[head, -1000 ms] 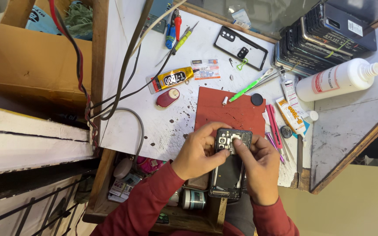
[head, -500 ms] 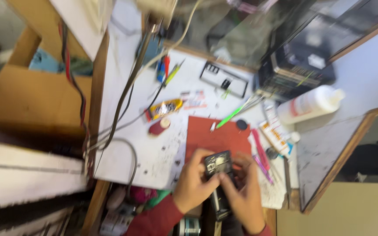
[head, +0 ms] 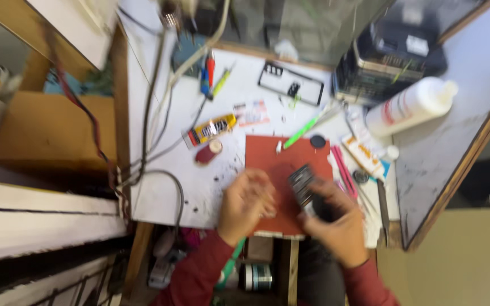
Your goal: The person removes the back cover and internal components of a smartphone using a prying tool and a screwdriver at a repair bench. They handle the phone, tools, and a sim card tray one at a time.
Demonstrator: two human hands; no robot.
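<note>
A yellow glue tube (head: 213,128) lies mid-desk; a white bottle (head: 409,106) lies at the right edge. Right hand (head: 336,224) grips a dark phone (head: 303,185) over the red mat (head: 282,164); left hand (head: 246,205) is loosely curled, empty.

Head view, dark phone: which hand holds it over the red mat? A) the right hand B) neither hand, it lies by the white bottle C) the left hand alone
A: the right hand grips the dark phone above the red mat, while the left hand rests open beside it.
</note>
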